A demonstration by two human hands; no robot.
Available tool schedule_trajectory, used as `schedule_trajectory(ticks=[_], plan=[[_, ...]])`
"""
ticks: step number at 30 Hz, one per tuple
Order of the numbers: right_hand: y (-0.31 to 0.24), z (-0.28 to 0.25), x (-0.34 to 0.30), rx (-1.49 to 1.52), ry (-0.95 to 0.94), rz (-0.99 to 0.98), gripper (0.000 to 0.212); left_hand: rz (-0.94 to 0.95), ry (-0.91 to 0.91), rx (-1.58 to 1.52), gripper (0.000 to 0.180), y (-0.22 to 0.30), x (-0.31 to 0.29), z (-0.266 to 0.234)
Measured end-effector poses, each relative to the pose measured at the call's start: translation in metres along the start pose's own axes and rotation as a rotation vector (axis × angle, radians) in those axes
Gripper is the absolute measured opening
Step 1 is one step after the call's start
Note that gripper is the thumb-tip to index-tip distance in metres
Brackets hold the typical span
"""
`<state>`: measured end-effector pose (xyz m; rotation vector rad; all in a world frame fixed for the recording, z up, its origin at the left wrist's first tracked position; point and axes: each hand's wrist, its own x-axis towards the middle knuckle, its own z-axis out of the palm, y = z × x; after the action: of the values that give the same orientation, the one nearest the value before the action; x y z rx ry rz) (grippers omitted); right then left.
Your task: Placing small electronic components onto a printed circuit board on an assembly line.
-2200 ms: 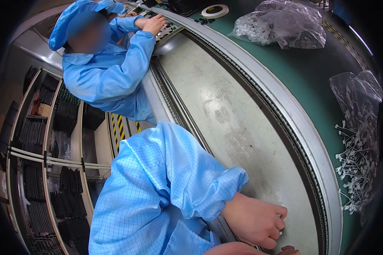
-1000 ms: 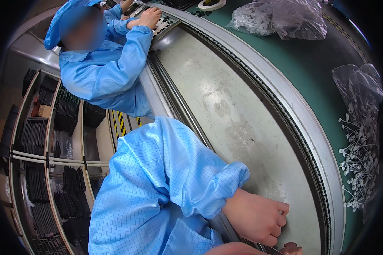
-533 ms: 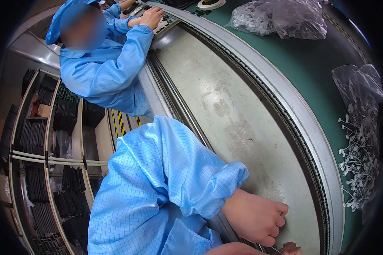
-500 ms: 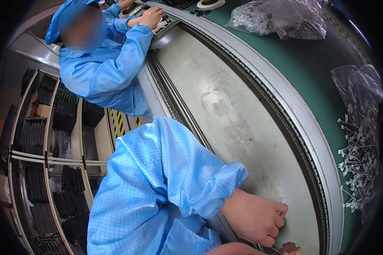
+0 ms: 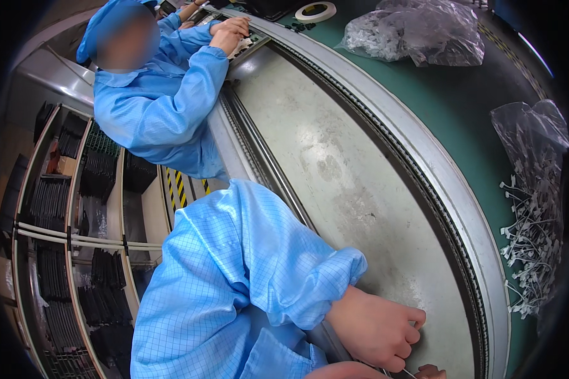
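My left hand (image 5: 374,330) is closed over the near part of the grey conveyor bed (image 5: 335,164), knuckles up and fingers curled under. What its fingertips hold is hidden beneath it. Beside it at the lower edge, a small part of my right hand (image 5: 431,372) shows, its fingers bent together. Between the two hands runs a thin pale strand (image 5: 409,374) like a wire, mostly cut off by the frame. My left forearm, in a blue checked sleeve (image 5: 310,271), crosses the near rail.
Across the line, a co-worker in blue (image 5: 158,114) works over a board in a frame (image 5: 257,43). White-plugged cables (image 5: 528,246) spill from a clear bag on the green bench (image 5: 449,120). Another bag (image 5: 417,31) and a tape roll (image 5: 315,11) lie farther off. Racks (image 5: 69,240) stand left.
The view has shifted slightly. My left hand keeps nearly the same closed pose beside my right fingers. The co-worker's hands have come together over the board.
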<state>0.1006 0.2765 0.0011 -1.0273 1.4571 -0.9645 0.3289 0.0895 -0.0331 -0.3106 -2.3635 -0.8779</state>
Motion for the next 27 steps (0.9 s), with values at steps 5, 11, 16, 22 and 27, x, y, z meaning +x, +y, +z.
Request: schedule_trajectory(ticks=[5,11,16,22,27], plan=[[0.008,0.001,0.003,0.041,-0.008,-0.139,0.01,0.018,-0.07,-0.058,0.02,0.002,0.005,-0.012],[0.007,0.0,-0.004,0.04,0.104,0.032,0.01,0.007,-0.06,-0.047,0.02,0.003,0.004,-0.013],[-0.001,0.001,0.001,-0.14,-0.01,0.018,0.019,0.002,-0.046,-0.08,0.02,0.003,0.006,-0.013],[-0.007,0.012,-0.006,0.034,0.202,0.204,0.009,-0.008,-0.068,-0.09,0.021,0.002,0.006,-0.013],[0.001,-0.006,-0.006,-0.204,-0.028,0.167,0.026,-0.008,-0.067,-0.063,0.022,0.004,0.005,-0.014]])
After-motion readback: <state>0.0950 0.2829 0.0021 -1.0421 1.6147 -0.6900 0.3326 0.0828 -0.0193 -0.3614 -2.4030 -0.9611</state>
